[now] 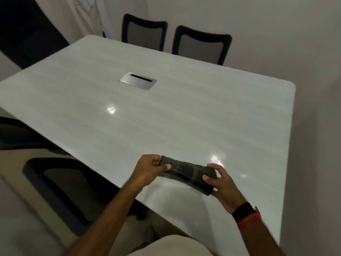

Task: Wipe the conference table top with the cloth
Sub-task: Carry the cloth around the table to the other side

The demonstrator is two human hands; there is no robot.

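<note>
Two hands [150, 168] gripping folded cloth [190, 174]

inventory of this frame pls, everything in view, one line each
table: 1, glossy white, fills the middle of the view
hatch: 1, silver with a dark slot, set in the table's centre
far chairs: 2, black frame with grey mesh, side by side at the far edge
near chair: 1, black mesh, at the near left edge
dark shape: 1, black, left edge, maybe another chair
cloth: 1, dark grey, folded, stretched between both hands over the near table edge
wristbands: 2, black and orange, right wrist
left hand: pinches the cloth's left end
right hand: grips the cloth's right end
</note>
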